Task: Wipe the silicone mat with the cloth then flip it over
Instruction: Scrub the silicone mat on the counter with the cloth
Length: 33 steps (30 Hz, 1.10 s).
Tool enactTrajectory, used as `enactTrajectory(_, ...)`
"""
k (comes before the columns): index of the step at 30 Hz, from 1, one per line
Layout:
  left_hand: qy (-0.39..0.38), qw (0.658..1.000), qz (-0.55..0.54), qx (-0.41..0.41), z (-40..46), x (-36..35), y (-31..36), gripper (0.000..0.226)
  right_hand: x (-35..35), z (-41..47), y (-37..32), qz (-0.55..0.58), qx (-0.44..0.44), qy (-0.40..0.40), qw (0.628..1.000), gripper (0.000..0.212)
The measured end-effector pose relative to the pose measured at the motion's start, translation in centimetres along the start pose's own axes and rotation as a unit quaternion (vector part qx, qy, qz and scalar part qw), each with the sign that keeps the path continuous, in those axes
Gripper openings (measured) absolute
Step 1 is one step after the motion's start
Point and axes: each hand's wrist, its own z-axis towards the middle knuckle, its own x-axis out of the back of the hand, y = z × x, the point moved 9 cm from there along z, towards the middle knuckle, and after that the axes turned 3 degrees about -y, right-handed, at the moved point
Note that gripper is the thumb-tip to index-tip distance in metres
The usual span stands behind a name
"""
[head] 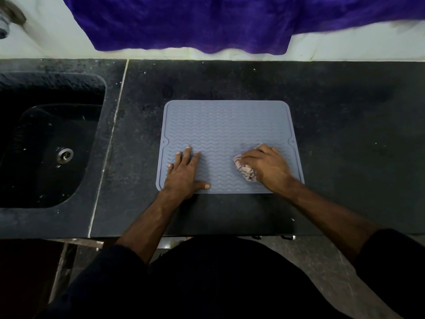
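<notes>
A grey-blue silicone mat [227, 125] with wavy ridges lies flat on the black counter [345, 116], ridged side up. My left hand [185, 172] presses flat on its near left part, fingers straight and spread. My right hand [266, 165] grips a bunched pale patterned cloth [245, 169] against the mat's near right part. Most of the cloth is hidden under that hand.
A black sink [46, 139] with a metal drain is sunk into the counter on the left. A purple towel [195, 21] hangs over the white wall at the back. A metal tap [9, 19] shows at the top left. The counter's front edge runs just before my body.
</notes>
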Motion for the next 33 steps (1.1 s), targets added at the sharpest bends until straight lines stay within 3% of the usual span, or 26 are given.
enactTrajectory(4,-0.004,1.0,0.003,0.001,0.0,0.1,0.1,0.106,0.6,-0.1,1.4,-0.001,-0.031,0.007,0.999,0.041)
enactTrajectory(7,-0.01,1.0,0.003,-0.002,0.0,0.2,0.3,0.107,1.4,1.2,-1.1,0.021,-0.006,0.046,0.999,0.042)
enactTrajectory(10,-0.008,1.0,0.006,0.0,-0.1,0.3,0.4,0.106,0.1,2.1,-3.4,0.019,0.018,0.018,1.0,0.048)
enactTrajectory(16,0.004,1.0,-0.006,-0.006,-0.4,0.4,0.3,0.105,-0.4,-1.8,2.6,0.006,-0.014,0.033,0.999,0.058)
enactTrajectory(22,-0.001,1.0,0.0,-0.009,-0.4,0.5,0.6,0.099,1.5,-1.7,4.3,0.025,-0.061,0.063,0.996,0.027)
enactTrajectory(24,0.012,0.999,0.005,-0.038,-0.4,0.9,2.1,0.093,2.0,-0.7,2.7,0.037,-0.047,0.075,0.995,0.035)
enactTrajectory(28,0.011,0.998,0.015,-0.065,0.5,0.0,5.7,0.098,0.4,0.8,-0.8,0.02,-0.02,0.012,1.0,0.047)
enactTrajectory(33,-0.022,0.998,0.041,-0.052,1.1,-1.7,5.6,0.102,-0.6,-1.6,3.3,0.016,-0.075,0.022,0.997,0.047)
